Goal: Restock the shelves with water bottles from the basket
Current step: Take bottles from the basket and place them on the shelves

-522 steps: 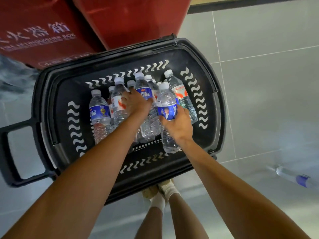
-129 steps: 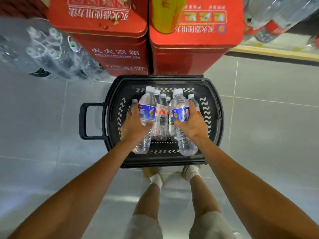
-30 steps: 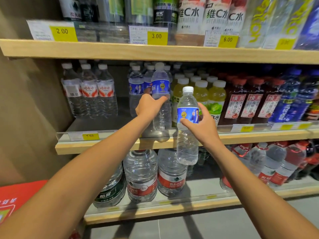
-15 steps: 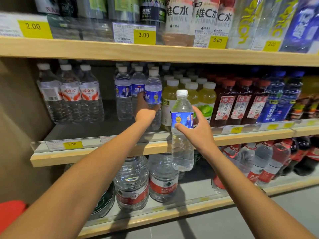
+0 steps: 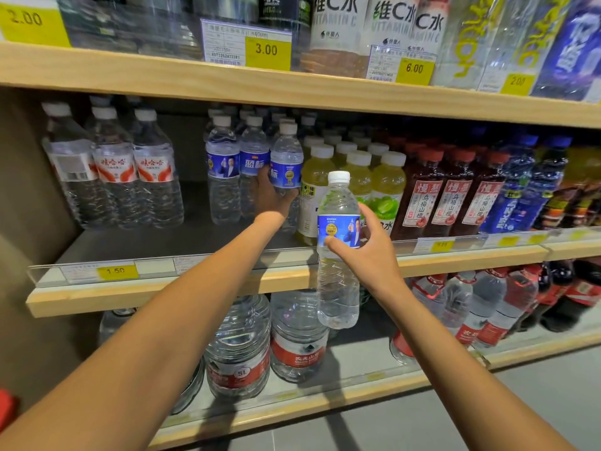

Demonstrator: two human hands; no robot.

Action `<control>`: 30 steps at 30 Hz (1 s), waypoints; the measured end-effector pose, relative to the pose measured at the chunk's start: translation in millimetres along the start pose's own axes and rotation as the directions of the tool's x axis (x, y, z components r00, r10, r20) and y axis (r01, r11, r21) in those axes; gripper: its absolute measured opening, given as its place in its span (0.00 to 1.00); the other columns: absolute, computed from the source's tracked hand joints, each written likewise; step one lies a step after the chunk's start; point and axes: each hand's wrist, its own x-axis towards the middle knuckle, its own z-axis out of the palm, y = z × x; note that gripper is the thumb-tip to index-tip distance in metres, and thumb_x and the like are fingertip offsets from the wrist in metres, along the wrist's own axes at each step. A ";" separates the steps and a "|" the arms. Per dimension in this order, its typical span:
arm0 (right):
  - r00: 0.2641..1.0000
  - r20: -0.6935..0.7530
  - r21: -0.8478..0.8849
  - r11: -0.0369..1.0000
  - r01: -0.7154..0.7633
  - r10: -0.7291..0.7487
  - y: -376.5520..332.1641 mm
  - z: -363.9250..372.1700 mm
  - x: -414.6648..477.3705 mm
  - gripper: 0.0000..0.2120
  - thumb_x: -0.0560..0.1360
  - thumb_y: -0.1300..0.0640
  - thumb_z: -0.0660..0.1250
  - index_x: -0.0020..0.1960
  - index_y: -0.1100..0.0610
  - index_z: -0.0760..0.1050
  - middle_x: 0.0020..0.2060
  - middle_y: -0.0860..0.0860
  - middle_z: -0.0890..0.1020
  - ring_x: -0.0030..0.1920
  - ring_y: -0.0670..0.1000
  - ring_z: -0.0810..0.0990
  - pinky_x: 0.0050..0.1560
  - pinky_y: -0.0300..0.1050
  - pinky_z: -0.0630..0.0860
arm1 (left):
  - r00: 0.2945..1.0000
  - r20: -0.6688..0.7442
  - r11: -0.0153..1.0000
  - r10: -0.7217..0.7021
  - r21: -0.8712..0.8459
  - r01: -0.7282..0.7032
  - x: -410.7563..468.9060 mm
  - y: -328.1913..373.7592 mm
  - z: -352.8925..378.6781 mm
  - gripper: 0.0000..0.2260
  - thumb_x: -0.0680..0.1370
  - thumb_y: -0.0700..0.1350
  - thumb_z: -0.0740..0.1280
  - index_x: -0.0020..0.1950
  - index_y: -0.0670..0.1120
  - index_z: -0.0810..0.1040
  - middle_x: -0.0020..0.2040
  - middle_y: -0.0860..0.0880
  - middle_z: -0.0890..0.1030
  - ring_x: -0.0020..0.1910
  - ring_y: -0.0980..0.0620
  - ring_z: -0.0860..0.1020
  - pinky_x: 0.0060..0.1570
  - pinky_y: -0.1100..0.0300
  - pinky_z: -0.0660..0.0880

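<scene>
My left hand reaches deep onto the middle shelf and grips a blue-labelled water bottle that stands upright beside two matching bottles. My right hand holds a second blue-labelled water bottle upright in the air, in front of the shelf's front edge. Its base hangs below shelf level. The basket is out of view.
Red-labelled water bottles stand at the shelf's left, with bare shelf between them and the blue row. Yellow-green drinks and dark red drinks fill the right. Large water jugs sit on the lower shelf; the top shelf overhangs.
My left hand has pushed its bottle further back into the blue-labelled row. My right hand still holds its bottle in front of the shelf edge. The view has moved closer to the shelf.
</scene>
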 end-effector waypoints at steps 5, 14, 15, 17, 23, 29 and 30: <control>1.000 0.008 0.043 0.999 0.010 -0.010 -5.0 3.4 -1.8 0.38 0.69 0.53 0.75 0.74 0.49 0.61 0.64 0.47 0.75 0.55 0.42 0.76 0.58 0.42 0.74 | 0.982 0.180 0.998 -0.060 0.044 0.053 1.4 1.2 -16.8 0.32 0.74 0.37 0.69 0.75 0.45 0.58 0.72 0.45 0.68 0.69 0.46 0.69 0.63 0.58 0.66; 0.998 0.060 0.104 0.994 0.020 -0.027 -19.9 24.7 -6.1 0.38 0.68 0.53 0.76 0.72 0.53 0.62 0.52 0.45 0.78 0.48 0.42 0.78 0.47 0.38 0.75 | 0.974 0.159 0.984 -0.160 -0.048 0.169 -64.2 31.7 -66.7 0.10 0.81 0.47 0.60 0.59 0.44 0.72 0.57 0.45 0.77 0.57 0.48 0.77 0.51 0.57 0.73; 0.998 0.066 0.120 0.993 0.009 -0.017 -23.2 28.0 -5.3 0.35 0.68 0.53 0.76 0.70 0.53 0.64 0.49 0.45 0.78 0.46 0.42 0.78 0.47 0.40 0.76 | 0.957 0.229 0.975 -0.179 -0.085 0.203 -73.3 33.7 -71.6 0.11 0.81 0.50 0.59 0.59 0.45 0.71 0.58 0.47 0.78 0.55 0.50 0.78 0.52 0.55 0.74; 0.996 0.086 0.147 0.989 -0.015 0.002 -28.6 36.0 -1.2 0.28 0.67 0.53 0.76 0.61 0.53 0.67 0.47 0.47 0.79 0.44 0.42 0.79 0.47 0.41 0.78 | 0.902 0.384 0.952 -0.197 -0.146 0.270 -88.8 39.5 -80.5 0.14 0.81 0.55 0.57 0.60 0.47 0.72 0.57 0.49 0.79 0.52 0.53 0.79 0.52 0.55 0.75; 0.985 0.163 0.213 0.977 0.014 -0.050 -47.0 61.2 11.7 0.22 0.66 0.51 0.77 0.52 0.54 0.69 0.44 0.50 0.80 0.41 0.45 0.79 0.41 0.39 0.74 | 0.913 0.379 0.978 -0.153 -0.071 0.194 -95.3 52.5 -110.9 0.15 0.78 0.50 0.66 0.63 0.49 0.71 0.54 0.53 0.81 0.54 0.54 0.79 0.56 0.51 0.75; 0.944 0.280 0.310 0.947 0.083 -0.174 -65.9 77.5 32.2 0.19 0.70 0.60 0.74 0.57 0.57 0.69 0.46 0.46 0.80 0.45 0.44 0.79 0.43 0.33 0.76 | 0.962 0.237 0.973 -0.133 -0.152 0.171 -76.2 64.1 -128.0 0.14 0.77 0.43 0.68 0.61 0.47 0.70 0.51 0.51 0.80 0.46 0.58 0.80 0.41 0.63 0.77; 0.937 0.294 0.310 0.946 0.096 -0.191 -68.4 79.5 36.1 0.19 0.71 0.60 0.74 0.57 0.57 0.69 0.47 0.46 0.79 0.46 0.44 0.79 0.44 0.32 0.76 | 0.969 0.207 0.972 -0.136 -0.160 0.171 -71.7 63.6 -129.5 0.15 0.77 0.44 0.69 0.62 0.47 0.70 0.52 0.51 0.80 0.47 0.58 0.79 0.43 0.62 0.76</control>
